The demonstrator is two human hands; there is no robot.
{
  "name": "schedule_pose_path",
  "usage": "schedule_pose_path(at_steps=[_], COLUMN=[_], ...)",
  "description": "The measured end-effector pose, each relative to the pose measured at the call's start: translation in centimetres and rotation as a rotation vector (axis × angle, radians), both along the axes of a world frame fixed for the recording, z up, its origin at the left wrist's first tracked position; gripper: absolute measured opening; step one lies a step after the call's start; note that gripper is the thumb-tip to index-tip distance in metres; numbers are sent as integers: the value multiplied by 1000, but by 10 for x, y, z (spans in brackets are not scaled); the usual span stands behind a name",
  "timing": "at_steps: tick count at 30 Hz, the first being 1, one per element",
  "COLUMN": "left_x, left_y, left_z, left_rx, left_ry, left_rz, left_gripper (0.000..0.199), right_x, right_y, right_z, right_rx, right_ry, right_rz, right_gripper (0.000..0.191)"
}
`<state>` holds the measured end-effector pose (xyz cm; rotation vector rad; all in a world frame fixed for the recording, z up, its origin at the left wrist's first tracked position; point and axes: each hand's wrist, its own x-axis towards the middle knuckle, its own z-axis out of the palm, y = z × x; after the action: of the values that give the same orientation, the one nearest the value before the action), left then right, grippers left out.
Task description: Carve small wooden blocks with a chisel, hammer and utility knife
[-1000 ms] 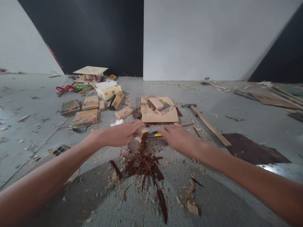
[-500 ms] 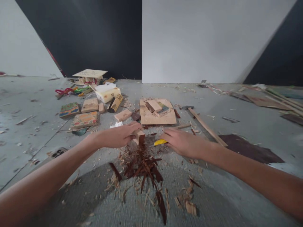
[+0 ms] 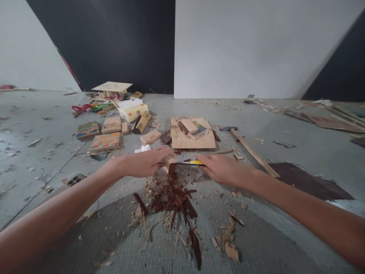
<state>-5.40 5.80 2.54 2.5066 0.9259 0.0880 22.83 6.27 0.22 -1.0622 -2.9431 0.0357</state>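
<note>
left hand (image 3: 145, 162) pinching wood block (image 3: 169, 164), right hand (image 3: 218, 167) gripping yellow cutter (image 3: 196, 162), blade (image 3: 184, 163) just back up near left fingertips (image 3: 167, 150), likely touching block

This looks like a makeshift woodworking spot on a grey floor (image 3: 137, 243). Wood shavings (image 3: 176, 201), small wooden blocks (image 3: 111, 125) and a long-handled hammer (image 3: 252, 150) lie about.

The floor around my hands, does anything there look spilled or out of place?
Yes. Reddish-brown shavings lie strewn over the floor below the wooden block in your left hand, loose rather than gathered. A phone also lies on the littered floor, an odd spot for one.
</note>
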Motion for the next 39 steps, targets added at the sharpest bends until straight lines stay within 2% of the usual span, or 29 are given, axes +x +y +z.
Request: schedule_pose_path(at_steps=[5,11,15,20,24,31,39], left_x=[2,3,1,1,2,1,-3], left_y=[-1,0,3,2,1,2,4], left_z=[2,4,0,-3,-1,-1,-7], left_rx=[-3,-20,10,62,49,31,75], left_ry=[-7,20,15,0,12,20,-12], left_rz=[-9,0,-7,-8,2,30,-2], left_gripper=[25,22,22,26,26,20,21], right_x=[-2,-1,2,1,-4,-12,-11], right_y=[1,11,9,1,-3,-14,-8], right_z=[-1,-14,-10,-1,0,8,-5], right_rx=[166,179,174,153,201,177,191], right_ry=[-50,-153,-129,-57,-98,-134,-222], right_rz=[74,126,150,39,-1,-75,16], right_gripper=[23,18,15,18,21,26,27])
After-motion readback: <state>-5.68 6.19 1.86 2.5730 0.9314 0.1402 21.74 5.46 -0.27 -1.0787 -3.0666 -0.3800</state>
